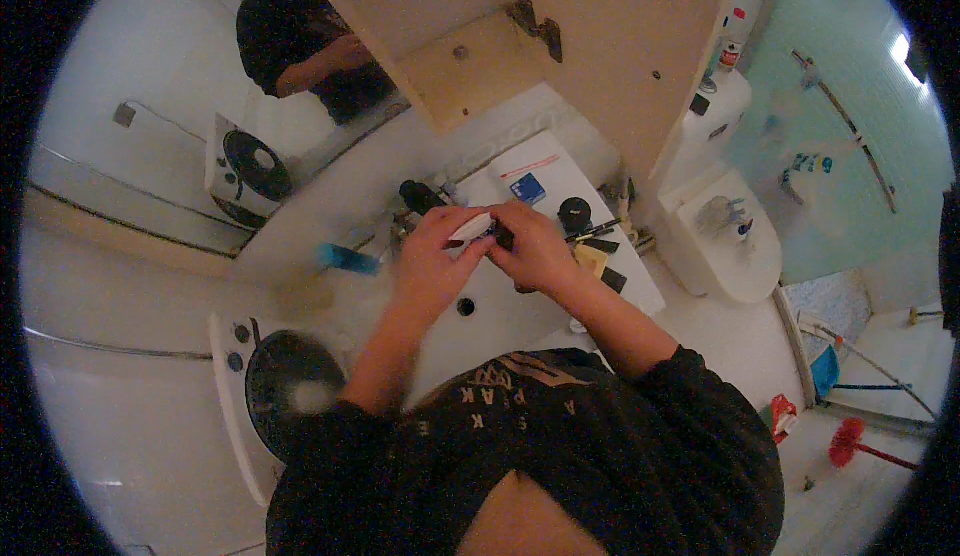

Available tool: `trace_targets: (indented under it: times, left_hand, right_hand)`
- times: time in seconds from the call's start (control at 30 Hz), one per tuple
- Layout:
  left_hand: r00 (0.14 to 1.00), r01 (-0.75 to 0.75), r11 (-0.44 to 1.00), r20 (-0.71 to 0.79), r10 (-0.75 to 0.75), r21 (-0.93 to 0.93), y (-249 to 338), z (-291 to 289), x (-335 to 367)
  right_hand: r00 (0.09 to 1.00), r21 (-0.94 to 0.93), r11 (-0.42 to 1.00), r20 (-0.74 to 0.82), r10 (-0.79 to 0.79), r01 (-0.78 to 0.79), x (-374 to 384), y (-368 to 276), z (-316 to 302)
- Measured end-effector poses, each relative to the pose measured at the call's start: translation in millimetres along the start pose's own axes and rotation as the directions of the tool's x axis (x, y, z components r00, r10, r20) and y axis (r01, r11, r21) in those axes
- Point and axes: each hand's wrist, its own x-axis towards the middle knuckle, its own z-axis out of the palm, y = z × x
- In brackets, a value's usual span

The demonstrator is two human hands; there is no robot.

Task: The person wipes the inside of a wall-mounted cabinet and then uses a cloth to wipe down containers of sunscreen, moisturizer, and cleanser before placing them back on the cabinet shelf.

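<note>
My left hand [432,258] and my right hand [538,250] meet over the washbasin, fingers bent inward. A small white flat piece with a rounded edge [472,228] is pinched in my left hand. The fingers of my right hand close round a small dark object [505,238], its kind mostly hidden. Beyond them on the white counter lie a blue square packet [527,188] and a thin red-and-white strip [530,167]. A round black jar [575,214], slim dark pencils [595,232] and a yellowish flat item [591,261] are right of my right hand.
An open wooden cabinet [460,71] hangs above the counter, its door [635,46] swung out. A black bottle [420,196] and a blue item [350,259] are by the basin. A washing machine [240,406] stands left, a toilet [700,226] right.
</note>
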Motion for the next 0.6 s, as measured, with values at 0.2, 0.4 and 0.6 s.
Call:
trace_targets:
  times: [0.2, 0.4, 0.6]
  left_hand:
    - [0.969, 0.137, 0.961, -0.171, -0.18, -0.24, -0.9, 0.1, -6.6]
    - [0.974, 0.226, 0.956, 0.028, -0.224, -0.185, -41.9, -3.9, -37.1]
    - [0.947, 0.32, 0.916, 0.044, -0.319, -0.243, -52.5, 5.1, -61.3]
  right_hand:
    - [0.974, 0.057, 0.994, -0.201, 0.108, -0.098, 37.8, -3.2, -12.8]
    - [0.967, -0.089, 0.996, -0.257, 0.006, -0.03, 126.0, -14.3, -56.1]
    - [0.983, -0.312, 0.949, -0.181, -0.016, -0.042, 201.2, -5.1, -53.1]
